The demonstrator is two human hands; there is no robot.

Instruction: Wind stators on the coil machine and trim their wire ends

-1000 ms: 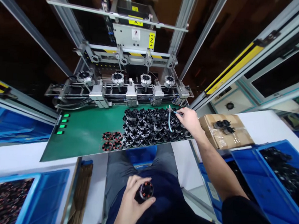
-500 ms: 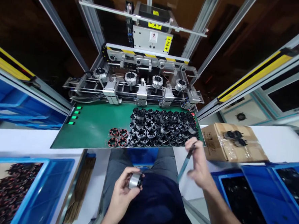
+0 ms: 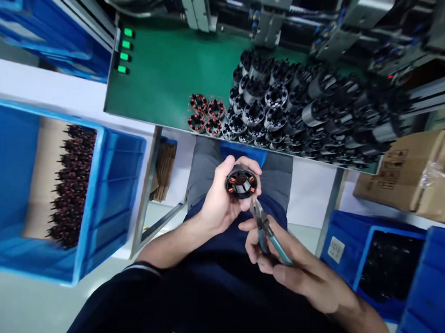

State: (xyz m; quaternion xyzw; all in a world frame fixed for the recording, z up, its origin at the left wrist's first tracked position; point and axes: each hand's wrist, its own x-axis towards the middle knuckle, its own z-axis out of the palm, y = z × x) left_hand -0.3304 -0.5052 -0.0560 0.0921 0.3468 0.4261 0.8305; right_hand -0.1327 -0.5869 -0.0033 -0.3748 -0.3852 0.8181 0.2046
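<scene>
My left hand [image 3: 224, 199] is closed around a motor stator [image 3: 241, 184], a black-edged ring with copper windings showing on its upturned face. My right hand [image 3: 270, 247] grips a pair of pliers [image 3: 267, 231] with teal handles. The jaws are slightly apart and close to the stator's lower right rim; whether they touch it I cannot tell. Beyond my hands, several copper-wound stators [image 3: 206, 114] lie at the front edge of the green work surface [image 3: 167, 77]. Right of them stand many stacked black and grey stators [image 3: 286, 102].
Machine fixtures [image 3: 271, 19] line the back of the green surface, with green-lit buttons [image 3: 124, 56] at its left. A blue bin [image 3: 115, 195] at left holds dark reddish parts [image 3: 74, 187]. On the right are a cardboard box [image 3: 399, 172] and a blue bin [image 3: 348, 239] of black parts.
The view has tilted down toward my lap. My left hand has turned the stator so its wound face points up. My right hand has brought the pliers from the right to beside the stator.
</scene>
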